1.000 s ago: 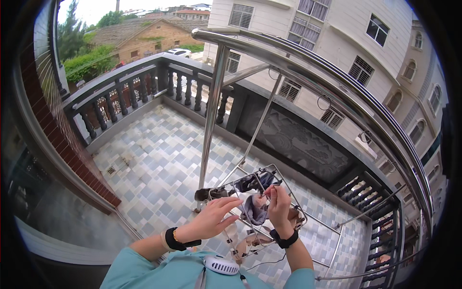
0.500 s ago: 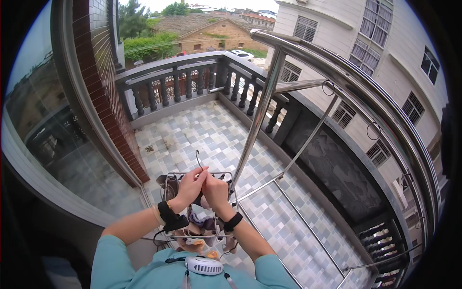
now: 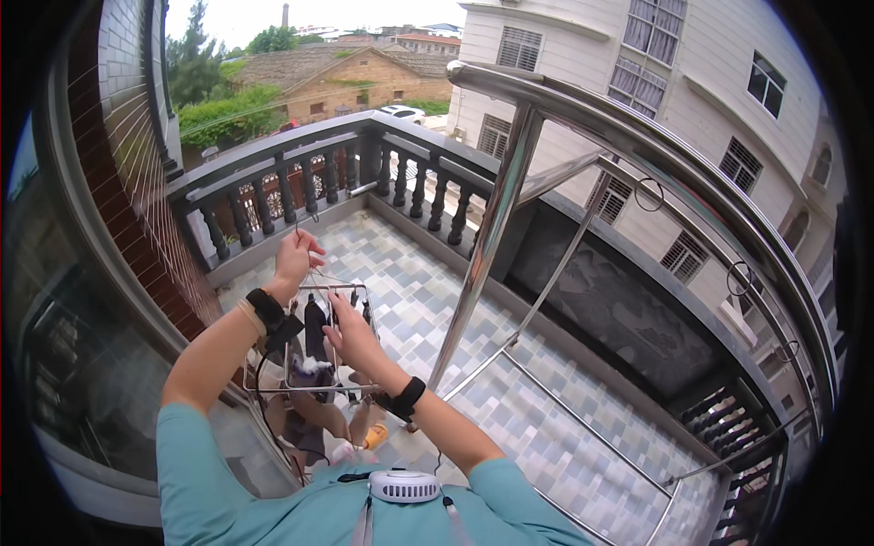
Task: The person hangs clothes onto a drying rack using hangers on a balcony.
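Note:
A clip-and-drip drying hanger (image 3: 319, 389), a rectangular metal frame with small clips, hangs in front of my body. My left hand (image 3: 294, 258) is closed around the top of the hanger, below its metal hook (image 3: 315, 217). Lower and to the right, my right hand (image 3: 355, 338) has its fingers stretched and thumb apart, over the frame's near right part; whether it touches a bar I cannot tell. A dark sock (image 3: 315, 329) and a grey and white piece of laundry (image 3: 311, 366) show inside the frame.
A steel drying rack (image 3: 496, 246) with round rings (image 3: 739, 278) along its rail stands on the right. Dark balustrades (image 3: 273, 196) edge the tiled balcony floor (image 3: 410, 264). At left is a glass door (image 3: 68, 364). A white device (image 3: 404, 487) hangs at my chest.
Both hands were together at the hook. My left hand has raised the hanger and carried it left and away; my right hand has come off the hook and opened beside the frame.

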